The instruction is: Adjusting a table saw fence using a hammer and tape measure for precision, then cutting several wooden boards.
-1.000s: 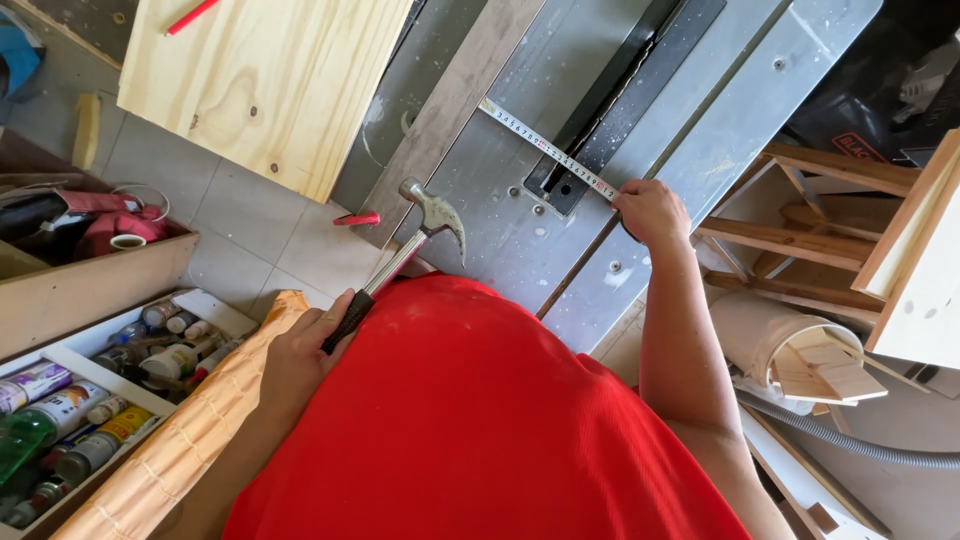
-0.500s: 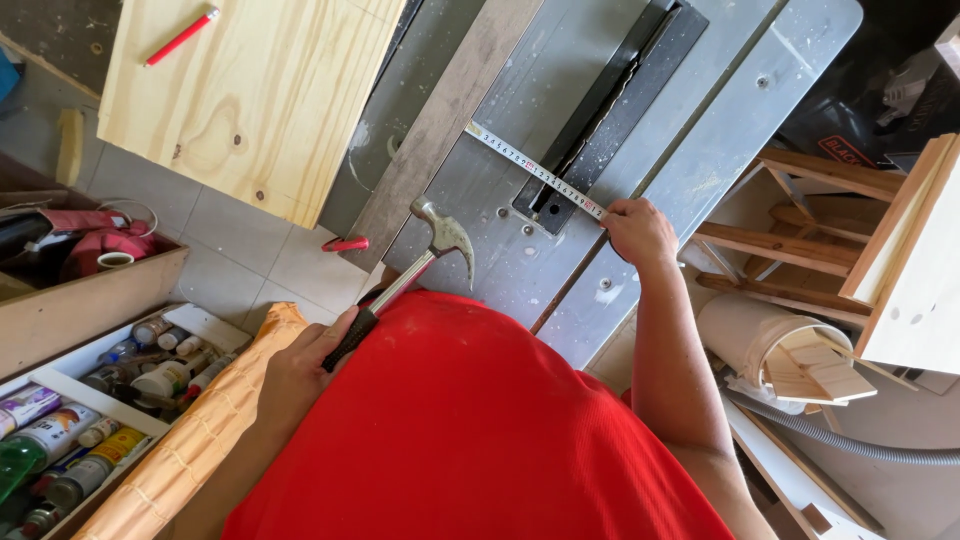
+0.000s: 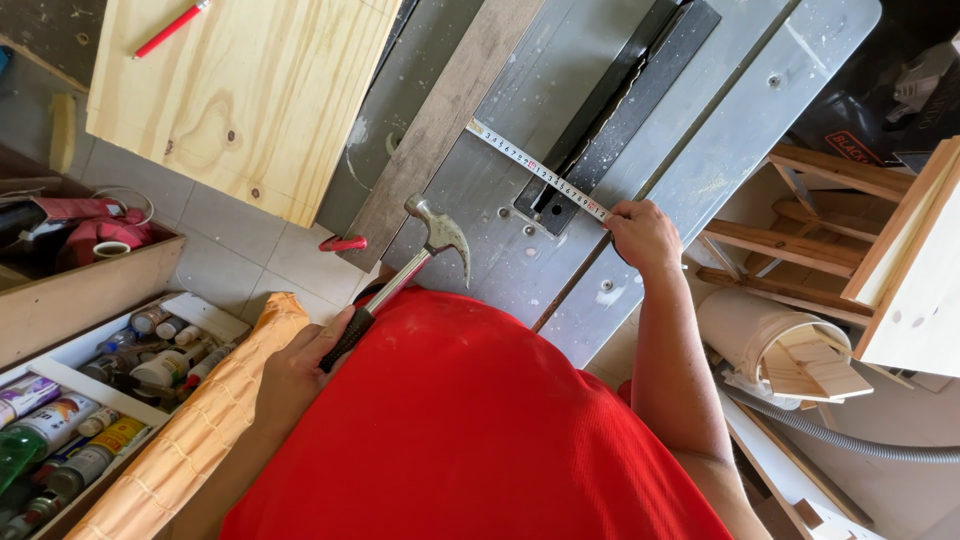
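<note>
Now left hand (image 3: 300,365) grips hammer (image 3: 420,255); right hand (image 3: 640,235) pins tape measure (image 3: 535,172) (saw table (image 3: 500,240) edge near).

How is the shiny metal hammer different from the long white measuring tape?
The claw hammer with the black grip is thick and heavy-headed; the white measuring tape is thin and flat. The hammer is held up in the left hand, while the tape lies stretched across the grey saw table, held at one end by the right hand. Both are hand-held tools.

Hammer (image 3: 400,275) raised slightly, head brought nearer tape measure (image 3: 538,171). Right hand (image 3: 642,233) shifted little along saw table (image 3: 560,150); tape kept stretched across it.
</note>
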